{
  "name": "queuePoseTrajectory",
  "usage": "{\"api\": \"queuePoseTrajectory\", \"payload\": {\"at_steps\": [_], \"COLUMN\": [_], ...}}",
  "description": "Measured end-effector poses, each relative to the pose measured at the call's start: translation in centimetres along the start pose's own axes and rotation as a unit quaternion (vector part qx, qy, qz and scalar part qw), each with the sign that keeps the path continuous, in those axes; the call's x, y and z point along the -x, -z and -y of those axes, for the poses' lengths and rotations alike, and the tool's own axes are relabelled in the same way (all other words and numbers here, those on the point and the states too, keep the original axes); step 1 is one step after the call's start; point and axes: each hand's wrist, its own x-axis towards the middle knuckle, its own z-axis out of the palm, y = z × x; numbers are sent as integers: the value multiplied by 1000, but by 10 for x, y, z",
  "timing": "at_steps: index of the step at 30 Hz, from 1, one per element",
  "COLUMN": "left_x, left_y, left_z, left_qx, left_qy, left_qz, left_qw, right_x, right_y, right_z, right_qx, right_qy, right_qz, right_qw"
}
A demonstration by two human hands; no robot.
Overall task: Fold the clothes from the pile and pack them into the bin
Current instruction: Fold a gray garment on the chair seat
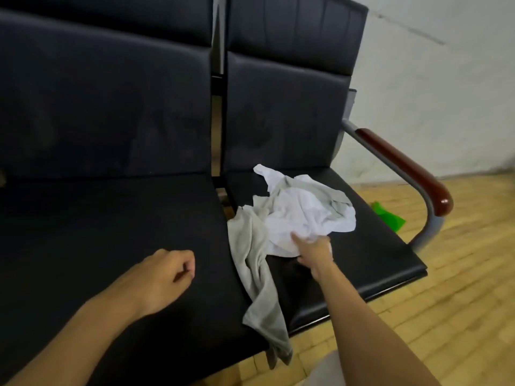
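Observation:
A crumpled pile of clothes lies on the right black seat (362, 254): a white garment (301, 213) on top and a pale grey garment (259, 274) that trails down over the seat's front edge. My right hand (312, 250) reaches into the near edge of the pile and grips the white garment; its fingertips are hidden in the cloth. My left hand (164, 277) hovers over the left seat (97, 232), fingers loosely curled, holding nothing. No bin is in view.
The two black seats are joined with a narrow gap between them. A metal armrest with a brown wooden pad (404, 168) stands at the right. A green object (388, 215) lies on the wooden floor beyond the seat. A white wall rises behind.

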Motion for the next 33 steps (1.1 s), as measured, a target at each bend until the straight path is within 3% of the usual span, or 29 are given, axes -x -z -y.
{"api": "queuePoseTrajectory", "payload": {"at_steps": [2, 4, 5, 7, 9, 11, 13, 15, 16, 18, 21, 24, 28, 33], "left_x": [3, 7, 9, 14, 17, 19, 21, 23, 24, 26, 29, 37, 43, 53], "left_y": [1, 3, 5, 7, 9, 12, 13, 14, 15, 19, 25, 30, 33, 42], "left_z": [2, 7, 10, 16, 20, 21, 21, 18, 17, 12, 5, -5, 1, 21], "left_qx": [-4, 7, 1, -15, -27, -30, -18, -15, -8, 31, 191, 366, 423, 529], "left_qy": [2, 9, 12, 22, 31, 32, 30, 27, 26, 27, 29, 24, 66, 124], "left_qz": [2, 9, 12, 21, 29, 24, 24, 28, 25, 2, -43, -64, -184, -184], "left_qw": [1000, 1000, 1000, 999, 999, 999, 999, 999, 999, 999, 980, 928, 885, 819], "right_x": [-17, -28, -27, -17, 5, 31, 50, 56, 61, 69, 96, 145, 180, 187], "right_y": [-3, -2, -1, -3, -10, -24, -41, -48, -47, -39, -34, -41, -57, -57], "right_z": [7, 4, 5, 16, 29, 35, 29, 28, 33, 45, 63, 80, 89, 99], "right_qx": [-231, -331, -288, -85, 90, 215, 378, 469, 468, 368, 151, -6, -61, -211], "right_qy": [-62, -98, -101, -29, 71, 89, 95, 150, 174, 201, 218, 238, 277, 162], "right_qz": [-80, -103, -93, -50, 34, 169, 257, 244, 230, 219, 284, 376, 419, 516], "right_qw": [968, 933, 948, 995, 993, 958, 884, 836, 835, 881, 921, 896, 863, 814]}}
